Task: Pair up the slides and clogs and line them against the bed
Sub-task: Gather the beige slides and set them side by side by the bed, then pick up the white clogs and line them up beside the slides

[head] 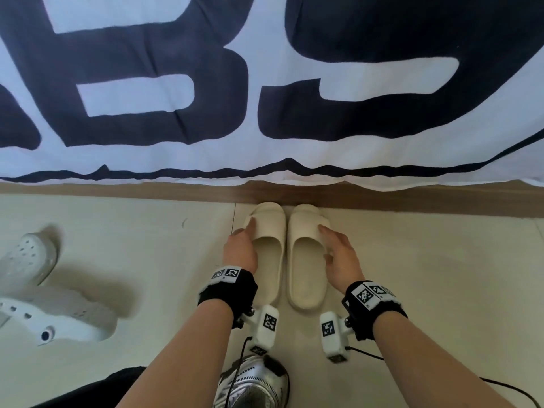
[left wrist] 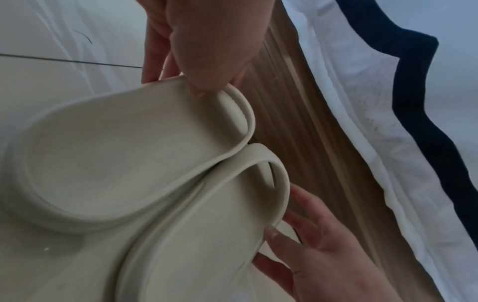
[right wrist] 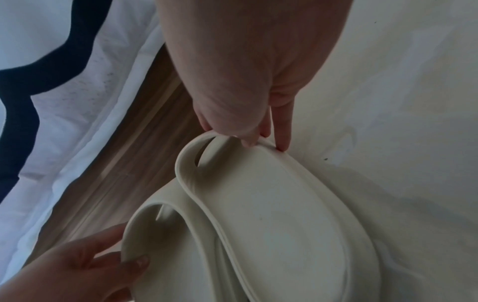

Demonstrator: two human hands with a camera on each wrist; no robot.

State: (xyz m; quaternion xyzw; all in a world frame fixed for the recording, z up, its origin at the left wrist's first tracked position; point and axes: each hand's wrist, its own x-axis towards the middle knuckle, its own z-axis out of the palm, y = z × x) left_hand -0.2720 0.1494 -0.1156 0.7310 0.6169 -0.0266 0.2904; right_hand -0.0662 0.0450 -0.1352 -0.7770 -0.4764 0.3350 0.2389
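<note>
Two cream slides stand side by side on the pale floor, toes against the bed's wooden base (head: pixel 117 191). My left hand (head: pixel 241 245) grips the outer side of the left slide (head: pixel 269 254), thumb on its strap edge (left wrist: pixel 207 90), fingers outside it. On the right slide (head: pixel 306 275) my right hand (head: pixel 341 257) pinches the strap the same way, thumb (right wrist: pixel 248 139) inside and fingers outside. Both slides touch along their inner edges (left wrist: pixel 207 169). Two white clogs lie apart from the bed at the left, one (head: pixel 28 260) farther off and one (head: pixel 67 316) nearer, on its side.
A white duvet with large dark lettering (head: pixel 265 160) hangs over the bed edge just above the slides' toes. My silver sneaker (head: pixel 253 384) stands directly behind the slides. Bare tiled floor (head: pixel 441 275) stretches to the right.
</note>
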